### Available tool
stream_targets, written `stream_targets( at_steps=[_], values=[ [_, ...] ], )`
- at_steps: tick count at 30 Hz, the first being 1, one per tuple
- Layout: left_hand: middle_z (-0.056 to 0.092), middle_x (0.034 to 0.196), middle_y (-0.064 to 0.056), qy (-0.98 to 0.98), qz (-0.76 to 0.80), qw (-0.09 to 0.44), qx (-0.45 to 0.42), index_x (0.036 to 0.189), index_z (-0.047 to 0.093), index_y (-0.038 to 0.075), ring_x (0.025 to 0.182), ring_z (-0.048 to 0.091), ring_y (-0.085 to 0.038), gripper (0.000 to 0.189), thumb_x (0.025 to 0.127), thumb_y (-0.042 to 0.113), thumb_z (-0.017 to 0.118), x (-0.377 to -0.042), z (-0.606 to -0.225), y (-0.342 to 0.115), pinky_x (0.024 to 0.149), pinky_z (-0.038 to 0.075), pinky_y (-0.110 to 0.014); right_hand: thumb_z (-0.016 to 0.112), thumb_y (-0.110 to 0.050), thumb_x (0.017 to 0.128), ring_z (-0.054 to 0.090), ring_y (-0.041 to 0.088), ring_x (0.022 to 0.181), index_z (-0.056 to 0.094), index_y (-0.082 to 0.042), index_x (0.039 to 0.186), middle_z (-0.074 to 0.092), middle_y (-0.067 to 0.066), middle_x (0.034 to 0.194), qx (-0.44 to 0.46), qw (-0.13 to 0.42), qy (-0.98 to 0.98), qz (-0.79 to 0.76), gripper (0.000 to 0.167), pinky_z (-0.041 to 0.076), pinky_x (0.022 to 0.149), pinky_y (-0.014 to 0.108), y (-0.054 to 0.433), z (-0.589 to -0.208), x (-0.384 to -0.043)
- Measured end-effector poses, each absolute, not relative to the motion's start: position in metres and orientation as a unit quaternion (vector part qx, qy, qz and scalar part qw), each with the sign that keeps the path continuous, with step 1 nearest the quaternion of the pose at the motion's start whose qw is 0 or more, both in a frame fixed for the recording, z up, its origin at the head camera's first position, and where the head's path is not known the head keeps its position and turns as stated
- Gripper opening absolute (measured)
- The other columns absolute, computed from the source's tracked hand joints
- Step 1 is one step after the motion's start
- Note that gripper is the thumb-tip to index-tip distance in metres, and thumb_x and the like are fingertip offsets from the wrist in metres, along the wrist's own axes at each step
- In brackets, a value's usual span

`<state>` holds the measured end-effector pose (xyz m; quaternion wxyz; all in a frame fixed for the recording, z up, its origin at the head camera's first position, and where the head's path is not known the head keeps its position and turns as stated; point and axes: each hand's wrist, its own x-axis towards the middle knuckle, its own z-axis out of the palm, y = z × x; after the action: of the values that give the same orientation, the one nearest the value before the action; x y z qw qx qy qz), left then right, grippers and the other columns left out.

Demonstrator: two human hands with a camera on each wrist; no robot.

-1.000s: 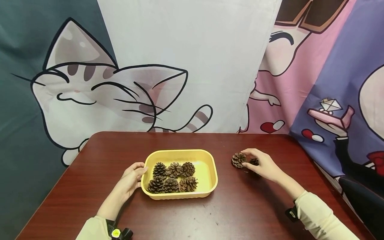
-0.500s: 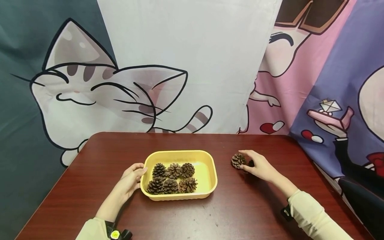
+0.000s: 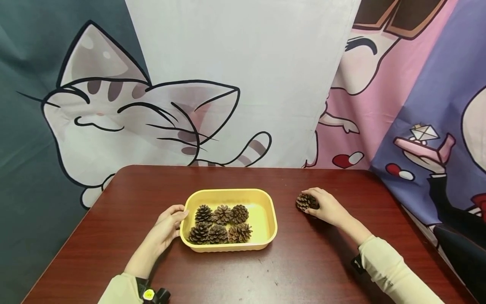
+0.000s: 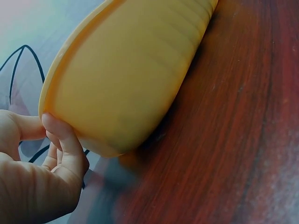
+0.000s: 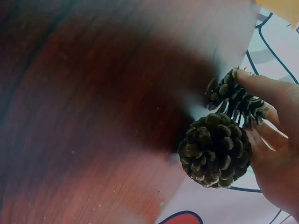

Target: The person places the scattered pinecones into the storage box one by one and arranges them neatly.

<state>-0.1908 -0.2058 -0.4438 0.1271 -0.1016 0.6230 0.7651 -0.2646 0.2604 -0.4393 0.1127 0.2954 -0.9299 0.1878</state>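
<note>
At its left end, a yellow plastic basin is pinched at the rim by my left hand; the left wrist view shows the thumb and fingers on either side of the rim. Several brown pine cones lie inside it in two rows, toward the left. To the right of the basin, my right hand holds a pine cone between thumb and fingers, low over the table. A second pine cone sits close by under that palm in the right wrist view; the hand hides it in the head view.
A dark red wooden table carries everything, with small specks on its surface in front of the basin. Behind it hangs a cloth backdrop with cartoon cats. At the right edge stands a dark object, partly cut off.
My right hand has moved slightly left and closed its thumb and fingers round the left pine cone. The other loose cone has become hidden behind the hand. My left hand stays on the basin's rim.
</note>
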Motion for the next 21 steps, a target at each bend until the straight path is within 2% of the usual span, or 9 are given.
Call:
stream_targets(
  at_steps=[5,21],
  values=[
    [0.055,0.084,0.004,0.624,0.765,0.124,-0.101,0.105,0.041,0.01,0.079,0.057,-0.011,0.015,0.094,0.009,0.051,-0.1906,-0.443,-0.2049,0.063,0.05,-0.029,0.077,-0.004,0.068,0.054,0.034,0.105,0.059,0.002,0.114,0.06,0.017,0.109,0.298,0.105,-0.934,0.167,0.05,0.041,0.092,0.05,0.2593,-0.4397,-0.2668],
    [0.053,0.089,0.0,0.629,0.762,0.123,-0.094,0.104,0.041,0.01,0.079,0.059,-0.011,0.015,0.094,0.012,0.052,-0.1896,-0.4487,-0.2058,0.065,0.051,-0.03,0.077,-0.008,0.073,0.055,0.03,0.103,0.058,0.0,0.111,0.059,0.014,0.107,0.29,0.098,-0.935,0.177,0.043,0.042,0.091,0.047,0.2563,-0.4403,-0.2656]
  ],
)
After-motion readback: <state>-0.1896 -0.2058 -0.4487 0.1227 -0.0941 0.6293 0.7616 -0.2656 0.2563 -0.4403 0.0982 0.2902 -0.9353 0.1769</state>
